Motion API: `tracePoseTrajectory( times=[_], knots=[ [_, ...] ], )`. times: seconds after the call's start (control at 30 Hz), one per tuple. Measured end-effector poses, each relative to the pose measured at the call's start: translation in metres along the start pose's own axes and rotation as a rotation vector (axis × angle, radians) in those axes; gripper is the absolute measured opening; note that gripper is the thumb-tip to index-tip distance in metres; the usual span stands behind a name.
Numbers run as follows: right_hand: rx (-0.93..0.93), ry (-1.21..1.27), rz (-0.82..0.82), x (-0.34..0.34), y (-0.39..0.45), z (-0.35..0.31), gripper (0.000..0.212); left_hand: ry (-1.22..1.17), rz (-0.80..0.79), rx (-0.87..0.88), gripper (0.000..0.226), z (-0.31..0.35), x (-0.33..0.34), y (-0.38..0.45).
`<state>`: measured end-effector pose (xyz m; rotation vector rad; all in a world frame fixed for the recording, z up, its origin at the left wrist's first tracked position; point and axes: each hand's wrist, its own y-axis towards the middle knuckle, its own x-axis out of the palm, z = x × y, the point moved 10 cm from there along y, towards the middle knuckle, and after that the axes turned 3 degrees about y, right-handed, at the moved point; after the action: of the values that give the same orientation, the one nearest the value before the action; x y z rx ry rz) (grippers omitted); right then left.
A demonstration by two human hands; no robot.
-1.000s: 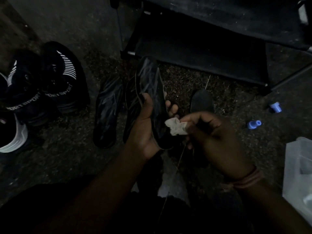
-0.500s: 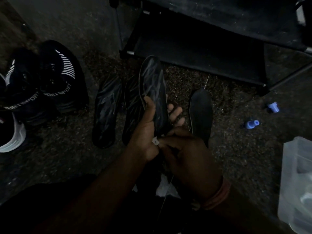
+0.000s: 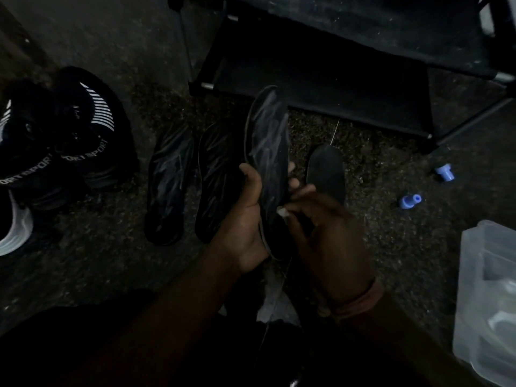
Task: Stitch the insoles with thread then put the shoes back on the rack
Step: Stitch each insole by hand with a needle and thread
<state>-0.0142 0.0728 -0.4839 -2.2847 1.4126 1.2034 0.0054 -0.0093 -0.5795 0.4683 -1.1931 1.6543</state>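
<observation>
My left hand grips a dark patterned insole upright at its lower half. My right hand is at the insole's right edge, its fingertips pinching a small white scrap of cloth against it. A thin thread hangs down from there toward my lap. Two more patterned insoles lie on the floor to the left, and a plain black insole lies to the right. Black sport shoes stand at the far left.
The black shoe rack stands behind the insoles, its lower shelf bare. Two blue plastic caps lie on the speckled floor at the right. A clear plastic box sits at the right edge. A white-soled shoe shows at the left edge.
My right hand went in to the insole's lower edge with the white cloth, then lifted slightly right and up. The left hand kept holding the insole, which shifted little.
</observation>
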Motion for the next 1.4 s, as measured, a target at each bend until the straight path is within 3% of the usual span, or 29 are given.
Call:
tracePoseTrajectory(
  times=[0.07, 0.2, 0.4, 0.57, 0.63, 0.77, 0.83, 0.93, 1.1, 1.27, 1.4],
  knots=[
    [-0.007, -0.013, -0.017, 0.005, -0.002, -0.007, 0.013, -0.008, -0.02, -0.037, 0.089, -0.005, 0.0, 0.0],
    [0.05, 0.223, -0.219, 0.03, -0.01, -0.02, 0.013, -0.048, 0.003, -0.126, 0.096, -0.012, -0.01, 0.002],
    [0.07, 0.015, 0.067, -0.012, 0.002, 0.007, 0.013, 0.054, -0.087, -0.215, 0.101, -0.031, -0.001, 0.0],
    [0.105, 0.19, -0.202, 0.026, -0.009, -0.011, 0.01, -0.002, -0.077, -0.25, 0.107, -0.034, -0.008, 0.003],
    [0.15, 0.207, -0.153, 0.015, -0.004, 0.004, 0.009, -0.009, -0.086, -0.231, 0.104, -0.032, -0.006, 0.002],
    [0.152, -0.027, 0.042, -0.013, 0.003, 0.02, 0.01, 0.05, -0.096, -0.214, 0.093, -0.033, 0.001, -0.001],
    [0.096, -0.019, -0.041, 0.004, -0.003, 0.002, 0.01, 0.07, -0.092, -0.222, 0.096, -0.035, -0.003, 0.0],
    [0.209, 0.201, -0.227, 0.028, -0.011, -0.002, 0.011, 0.019, -0.058, -0.216, 0.099, -0.036, -0.01, 0.004],
    [0.183, -0.046, 0.043, -0.013, 0.003, 0.02, 0.008, 0.025, -0.081, -0.194, 0.085, -0.035, -0.004, 0.002],
    [0.284, 0.21, -0.273, 0.035, -0.014, 0.005, 0.006, -0.04, -0.065, -0.203, 0.096, -0.035, -0.014, 0.007],
    [0.281, 0.164, -0.055, 0.001, 0.002, 0.035, 0.007, -0.037, -0.107, -0.163, 0.097, -0.023, -0.009, 0.007]
  ],
)
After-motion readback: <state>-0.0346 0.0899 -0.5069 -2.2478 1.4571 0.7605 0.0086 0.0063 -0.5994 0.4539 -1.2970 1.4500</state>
